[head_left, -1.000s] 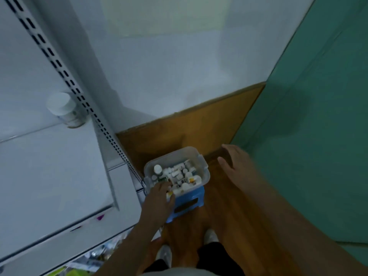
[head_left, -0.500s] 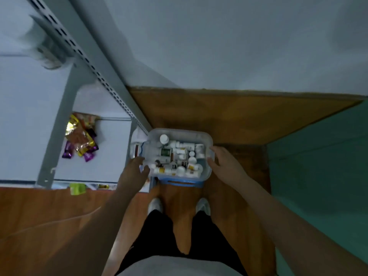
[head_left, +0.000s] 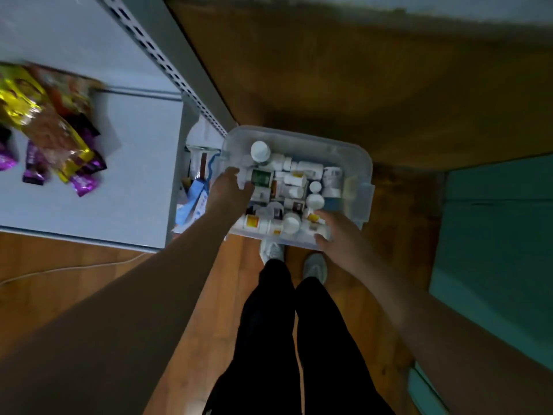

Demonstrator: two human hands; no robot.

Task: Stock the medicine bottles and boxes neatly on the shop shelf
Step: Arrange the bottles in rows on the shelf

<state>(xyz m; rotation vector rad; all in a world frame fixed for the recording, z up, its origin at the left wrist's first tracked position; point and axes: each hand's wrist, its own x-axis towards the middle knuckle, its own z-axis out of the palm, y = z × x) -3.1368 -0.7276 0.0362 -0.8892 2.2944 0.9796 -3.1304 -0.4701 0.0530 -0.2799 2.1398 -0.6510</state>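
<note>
- Reaching down from above, both arms converge on the clear plastic bin at the centre of the frame, crammed with white medicine bottles lying every which way.
- Left hand is at the bin's left edge, fingers curled in over the rim and touching a bottle with a dark green label. Whether it has actually closed round that bottle, I cannot tell; the fingertips are hidden behind the knuckles.
- Right hand is at the bin's lower right corner, fingers bent over the near rim, thumb down on the outer wall. It looks like a hold on the bin itself, not on a bottle.
- Key relation: the green-label bottle lies just right of the left hand's fingers, its long axis running roughly up-down in the frame, so the left hand is plainly the nearer one for the pick.
- A capped bottle stands upright at the bin's upper left, just above that hand.
- Destination sits at the left of the frame: the white shop shelf, with its perforated upright post slanting from the top toward the bin.
- Shiny snack packets, yellow and purple, lie on the shelf at far left.
- Blue-and-white boxes are wedged between shelf edge and bin.
- My read: stocking has barely begun, since the bin is packed.
</note>
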